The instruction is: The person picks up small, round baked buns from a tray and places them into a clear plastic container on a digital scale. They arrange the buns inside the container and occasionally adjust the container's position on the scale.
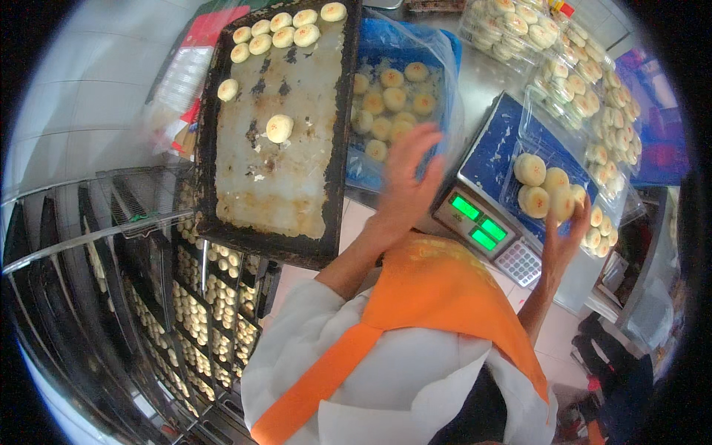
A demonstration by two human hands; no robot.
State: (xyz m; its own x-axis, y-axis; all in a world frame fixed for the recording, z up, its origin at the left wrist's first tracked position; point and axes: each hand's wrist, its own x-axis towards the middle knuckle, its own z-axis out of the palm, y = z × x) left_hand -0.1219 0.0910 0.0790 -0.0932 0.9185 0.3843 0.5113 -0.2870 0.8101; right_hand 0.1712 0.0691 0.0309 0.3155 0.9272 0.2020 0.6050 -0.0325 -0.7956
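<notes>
My right hand (568,222) has its fingers on a round pale pastry (562,202) at a clear plastic container (509,189). Other pastries with red marks, such as one at the container's upper left (529,169), lie in it. The container rests on the blue platform of a digital scale (489,139) with lit green displays. My left hand (414,167), blurred, is over the near right part of a blue crate (367,172) lined with plastic film and holding many pastries; its fingers are apart and nothing shows between them. Left of the crate, a worn baking tray (278,189) bears several pastries.
Filled clear containers (514,28) of pastries stand beyond and right of the scale. A rack (161,278) with trays of pastries is at the lower left. Stacked clear plastic packaging (183,78) lies left of the baking tray. Someone in dark clothing (623,372) is at the lower right.
</notes>
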